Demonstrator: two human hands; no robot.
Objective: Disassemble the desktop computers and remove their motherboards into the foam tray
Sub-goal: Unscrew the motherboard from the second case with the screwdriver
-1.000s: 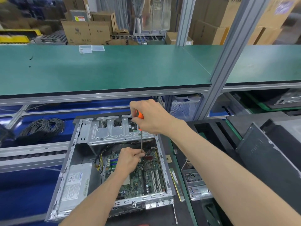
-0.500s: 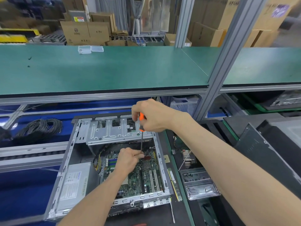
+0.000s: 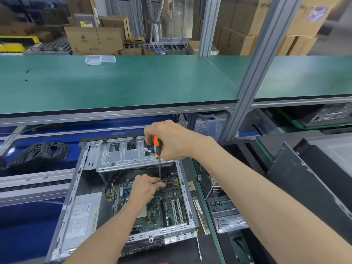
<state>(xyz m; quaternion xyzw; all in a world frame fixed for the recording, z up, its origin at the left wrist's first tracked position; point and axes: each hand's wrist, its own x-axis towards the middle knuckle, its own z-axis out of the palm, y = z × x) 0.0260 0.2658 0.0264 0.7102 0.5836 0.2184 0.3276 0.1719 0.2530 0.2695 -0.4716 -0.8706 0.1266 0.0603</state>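
Right grip (image 3: 167, 141) curled tight round the orange-and-black handle of the screwdriver (image 3: 159, 162), shaft held nearly upright with the tip down at the far part of the motherboard (image 3: 152, 206). Left grip (image 3: 146, 189) narrow, fingertips (image 3: 161, 184) pinched at the shaft tip, apparently steadying it on a mounting screw too small to make out. Motherboard seated flat in the open computer case (image 3: 91, 187), between the power supply (image 3: 83, 216) on the left and the case's right wall, with the drive cage (image 3: 122, 155) overhanging its far edge. No foam tray identifiable for certain. Likely troubles from here: tip camming out of the screw head if tilted or pressed too lightly, then skating across the green board and gouging traces or the small heatsink (image 3: 168, 193) just beside it; left fingertips in the path of any such slip. Loosened screw liable to drop and roll under the board or between the expansion slots (image 3: 176, 208), hard to fish out. Yellow and black cables (image 3: 112, 193) at the board's left edge possibly attached, so risk of snagging or torn connectors on lifting before unplugging. Drive cage a further obstacle: board apt to catch beneath it if raised straight up rather than slid toward the near side first. Loose memory stick (image 3: 200, 212) on the counter (image 3: 209, 235) just beside the case, easily knocked by the right forearm.
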